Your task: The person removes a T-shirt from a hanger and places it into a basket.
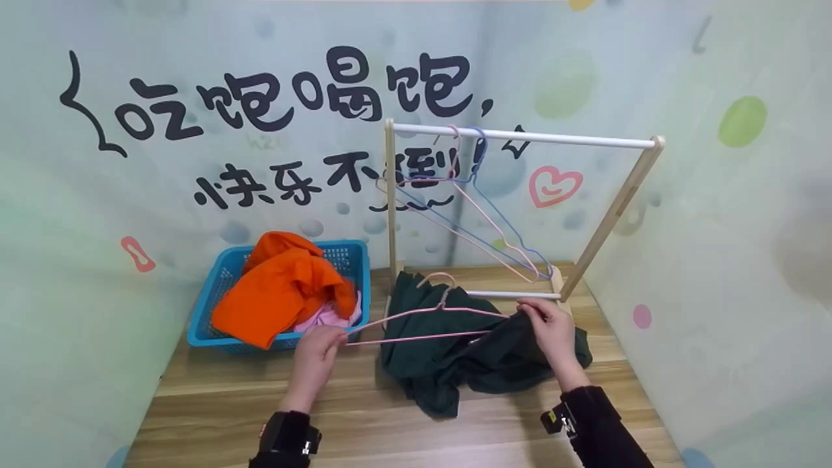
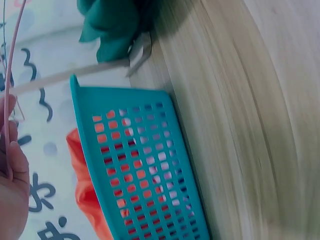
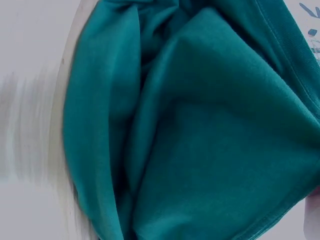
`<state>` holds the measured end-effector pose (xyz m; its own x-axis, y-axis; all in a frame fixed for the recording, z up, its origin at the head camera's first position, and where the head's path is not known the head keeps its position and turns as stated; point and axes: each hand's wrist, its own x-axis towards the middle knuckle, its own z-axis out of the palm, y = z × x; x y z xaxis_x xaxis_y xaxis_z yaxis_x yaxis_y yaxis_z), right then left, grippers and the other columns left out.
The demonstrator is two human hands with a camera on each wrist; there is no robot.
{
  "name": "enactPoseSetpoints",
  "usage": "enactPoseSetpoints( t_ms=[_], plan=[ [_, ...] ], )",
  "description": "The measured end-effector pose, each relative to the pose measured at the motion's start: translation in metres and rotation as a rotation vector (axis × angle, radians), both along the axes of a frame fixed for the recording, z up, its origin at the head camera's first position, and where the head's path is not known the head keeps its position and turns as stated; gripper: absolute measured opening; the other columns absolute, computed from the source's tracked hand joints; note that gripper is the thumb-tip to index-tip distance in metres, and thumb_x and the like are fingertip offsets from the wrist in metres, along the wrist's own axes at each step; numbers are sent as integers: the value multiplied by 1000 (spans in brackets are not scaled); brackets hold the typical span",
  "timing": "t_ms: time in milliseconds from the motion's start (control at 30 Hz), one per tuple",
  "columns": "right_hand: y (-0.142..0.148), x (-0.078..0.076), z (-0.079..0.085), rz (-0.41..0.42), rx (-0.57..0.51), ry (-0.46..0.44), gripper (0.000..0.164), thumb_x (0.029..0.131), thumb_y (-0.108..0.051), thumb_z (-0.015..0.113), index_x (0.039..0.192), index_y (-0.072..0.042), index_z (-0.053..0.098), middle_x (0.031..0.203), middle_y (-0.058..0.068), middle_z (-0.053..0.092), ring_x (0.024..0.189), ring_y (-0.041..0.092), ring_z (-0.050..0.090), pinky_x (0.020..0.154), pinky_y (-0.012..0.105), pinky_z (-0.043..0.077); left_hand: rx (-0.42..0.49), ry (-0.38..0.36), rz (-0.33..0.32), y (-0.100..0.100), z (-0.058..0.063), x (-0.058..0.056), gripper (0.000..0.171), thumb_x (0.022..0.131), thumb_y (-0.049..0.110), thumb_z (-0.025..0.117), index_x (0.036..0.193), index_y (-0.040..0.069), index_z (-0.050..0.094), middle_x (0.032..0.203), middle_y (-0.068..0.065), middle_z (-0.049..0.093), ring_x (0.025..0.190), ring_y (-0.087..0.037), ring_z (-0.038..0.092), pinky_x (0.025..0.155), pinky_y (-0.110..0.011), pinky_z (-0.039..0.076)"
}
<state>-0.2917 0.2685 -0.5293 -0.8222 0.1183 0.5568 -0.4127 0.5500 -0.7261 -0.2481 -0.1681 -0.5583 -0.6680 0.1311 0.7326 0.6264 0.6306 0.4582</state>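
A pink clothes hanger [image 1: 416, 338] is held low over the floor, its hook pointing up. My left hand [image 1: 317, 354] pinches its left end; in the left wrist view, thumb and fingers close on the thin pink bar [image 2: 10, 100]. The hanger's right end goes out of sight behind a dark green garment [image 1: 429, 370]. With my right hand [image 1: 551, 328] I pinch the garment's upper edge near that end. The rest of the cloth hangs in folds down to the floor. Green cloth [image 3: 200, 135] fills most of the right wrist view, a bit of finger [image 3: 312, 215] showing at the right edge.
To the left stands a blue plastic basket [image 1: 198, 325] with an orange garment [image 1: 279, 286] and a pink one [image 1: 331, 317] inside. Behind the green cloth is a wooden rack with a white rail [image 1: 559, 138], carrying a pink hanger [image 1: 494, 224] and a blue hanger [image 1: 513, 221]. Printed walls enclose the wood-patterned floor [image 1: 364, 416].
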Motion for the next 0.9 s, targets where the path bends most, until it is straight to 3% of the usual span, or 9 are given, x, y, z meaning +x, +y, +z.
enactPoseSetpoints(
  t_ms=[267,567,900],
  plan=[
    [2,-11,-5,-102,3,-108,11,94,-8,68,99,-7,77,93,5,75,89,21,67,77,18,44,-10,-8,65,-23,2,5,13,83,-4,72,87,7,71,87,-6,71,87,-29,62,86,-40,44],
    [7,-20,-11,-144,20,-166,13,95,-10,67,103,-4,76,98,11,74,94,28,67,84,39,47,16,-91,85,-38,0,6,13,85,-4,71,91,7,73,93,-6,72,90,-27,59,84,-35,42],
    [13,-18,-12,-140,24,-172,15,97,-10,64,103,-3,76,102,11,74,96,26,68,83,34,48,85,-107,57,-41,1,5,11,88,-2,69,87,9,72,90,-5,71,86,-24,57,82,-25,42]
  ],
)
